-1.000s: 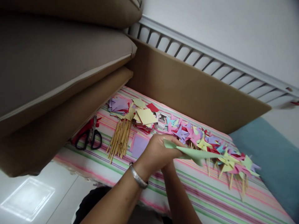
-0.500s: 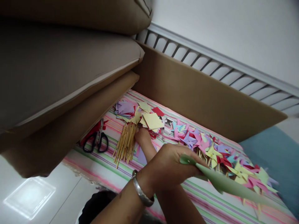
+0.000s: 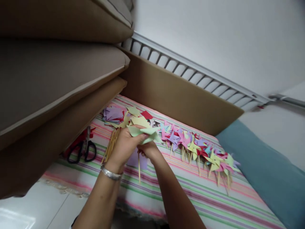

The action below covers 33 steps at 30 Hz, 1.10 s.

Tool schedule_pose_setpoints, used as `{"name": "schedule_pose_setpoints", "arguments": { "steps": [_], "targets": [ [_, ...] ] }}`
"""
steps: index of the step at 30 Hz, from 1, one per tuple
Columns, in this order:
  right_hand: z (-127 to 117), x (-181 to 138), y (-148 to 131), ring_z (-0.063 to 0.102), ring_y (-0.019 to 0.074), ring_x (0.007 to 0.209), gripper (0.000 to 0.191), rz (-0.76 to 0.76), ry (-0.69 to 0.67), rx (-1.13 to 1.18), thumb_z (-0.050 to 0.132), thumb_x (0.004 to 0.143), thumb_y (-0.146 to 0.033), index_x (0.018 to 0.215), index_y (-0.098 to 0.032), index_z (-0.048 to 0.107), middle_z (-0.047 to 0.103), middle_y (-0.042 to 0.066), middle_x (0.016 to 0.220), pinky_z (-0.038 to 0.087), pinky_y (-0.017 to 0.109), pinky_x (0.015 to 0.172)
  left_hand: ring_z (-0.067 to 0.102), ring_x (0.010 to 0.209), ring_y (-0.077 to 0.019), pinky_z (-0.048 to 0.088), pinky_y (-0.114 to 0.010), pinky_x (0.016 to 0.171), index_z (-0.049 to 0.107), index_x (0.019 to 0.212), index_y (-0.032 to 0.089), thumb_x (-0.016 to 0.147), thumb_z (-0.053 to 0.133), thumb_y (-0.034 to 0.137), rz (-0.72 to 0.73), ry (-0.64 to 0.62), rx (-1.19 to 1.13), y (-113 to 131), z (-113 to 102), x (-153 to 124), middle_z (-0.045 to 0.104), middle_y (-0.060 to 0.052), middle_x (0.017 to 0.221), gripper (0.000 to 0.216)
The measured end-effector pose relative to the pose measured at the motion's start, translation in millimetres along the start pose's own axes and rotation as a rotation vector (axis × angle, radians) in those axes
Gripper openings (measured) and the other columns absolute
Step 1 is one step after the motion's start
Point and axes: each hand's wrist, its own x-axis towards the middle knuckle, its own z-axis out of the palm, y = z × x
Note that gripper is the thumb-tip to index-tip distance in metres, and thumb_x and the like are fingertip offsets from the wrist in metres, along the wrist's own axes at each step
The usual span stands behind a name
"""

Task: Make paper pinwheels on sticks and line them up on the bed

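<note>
My left hand (image 3: 124, 147), with a silver bangle on the wrist, is closed round a folded light green paper pinwheel head (image 3: 143, 133). My right hand (image 3: 149, 149) is pressed against it from below and pinches a thin wooden stick (image 3: 139, 168) that hangs down under the green paper. Both hands hover over a striped cloth (image 3: 166, 187). Just left of them lies a bundle of wooden sticks (image 3: 110, 145). Behind the hands are loose paper squares (image 3: 114, 114) in purple, yellow and red.
A row of finished coloured pinwheels (image 3: 197, 149) runs to the right on the cloth. Black-handled scissors (image 3: 82, 150) lie at the left by stacked brown cushions (image 3: 47, 82). A cardboard sheet (image 3: 181, 95) stands behind; a teal cushion (image 3: 269, 171) is at right.
My right hand came back from the stick bundle with one stick and joined my left hand. The green paper swung from the right up to the middle.
</note>
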Motion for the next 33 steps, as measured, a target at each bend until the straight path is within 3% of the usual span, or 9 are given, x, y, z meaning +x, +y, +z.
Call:
{"name": "schedule_pose_setpoints", "arguments": {
  "steps": [4,7,9,12,16,22,27,33],
  "targets": [
    [-52.4,-37.4,-0.3,0.042,0.0074,0.035,0.006,0.114,-0.064,0.022,0.062,0.063,-0.021,0.061,-0.016,0.061,0.061,0.000,0.050,0.026,0.021,0.036,0.055,0.063,-0.0119,0.041,-0.021,0.059,0.068,0.071,0.015,0.061,0.071,0.019,-0.034,-0.053,0.003,-11.9,9.0,4.0,0.063,0.000,0.067,0.011],
    [-88.3,-54.1,6.2,0.048,0.0078,0.047,0.013,0.064,-0.013,0.153,0.064,0.066,-0.024,0.076,-0.016,0.064,0.063,-0.001,0.060,0.034,0.020,0.047,0.053,0.059,-0.0117,0.040,-0.021,0.056,0.068,0.069,0.015,0.059,0.072,0.018,-0.106,-0.063,0.030,-26.2,19.0,6.7,0.063,0.000,0.064,0.012],
    [-105.1,-58.2,14.1,0.053,0.0099,0.056,0.015,0.040,0.024,0.269,0.067,0.065,-0.026,0.077,-0.017,0.064,0.063,-0.001,0.062,0.040,0.023,0.055,0.052,0.057,-0.0115,0.039,-0.021,0.054,0.068,0.066,0.015,0.057,0.072,0.018,-0.136,-0.071,0.060,-38.6,26.5,9.1,0.062,0.000,0.061,0.011],
    [-120.8,-58.0,26.7,0.053,0.0115,0.055,0.017,0.039,0.062,0.433,0.069,0.062,-0.028,0.073,-0.017,0.063,0.061,-0.001,0.061,0.042,0.024,0.053,0.053,0.060,-0.0121,0.040,-0.022,0.057,0.069,0.065,0.016,0.058,0.072,0.017,-0.139,-0.138,0.106,-58.8,40.3,12.8,0.063,-0.001,0.064,0.008],
    [-135.8,-53.6,35.4,0.040,0.0065,0.042,0.014,0.008,0.175,0.426,0.067,0.065,-0.028,0.073,-0.017,0.064,0.054,-0.004,0.049,0.027,0.019,0.040,0.056,0.075,-0.0154,0.042,-0.023,0.066,0.070,0.067,0.018,0.066,0.069,0.017,-0.067,-0.317,0.220,-82.3,63.3,15.0,0.064,-0.003,0.076,0.002],
    [-167.9,-51.5,30.5,0.047,0.0092,0.050,0.019,-0.070,0.211,0.387,0.066,0.069,-0.034,0.071,-0.016,0.063,0.053,-0.003,0.055,0.036,0.021,0.047,0.057,0.077,-0.0164,0.042,-0.027,0.073,0.070,0.072,0.019,0.074,0.065,0.020,0.021,-0.557,0.439,-101.1,94.8,14.5,0.063,-0.003,0.077,0.005],
    [-194.2,-62.7,28.6,0.043,0.0085,0.051,0.013,-0.129,0.221,0.182,0.061,0.074,-0.028,0.071,-0.016,0.063,0.049,-0.004,0.055,0.033,0.021,0.048,0.060,0.070,-0.0146,0.033,-0.035,0.094,0.067,0.072,0.021,0.075,0.064,0.018,0.054,-0.657,0.530,-108.4,113.9,12.5,0.065,0.001,0.071,0.006],
    [-206.6,-76.1,35.9,0.054,0.0127,0.066,0.012,-0.144,0.139,0.173,0.057,0.079,-0.025,0.083,-0.018,0.065,0.061,0.001,0.073,0.039,0.023,0.059,0.061,0.075,-0.0173,0.040,-0.035,0.084,0.067,0.077,0.022,0.077,0.063,0.020,0.155,-0.695,0.493,-117.9,129.4,7.7,0.067,-0.002,0.076,0.005]
  ]
}}
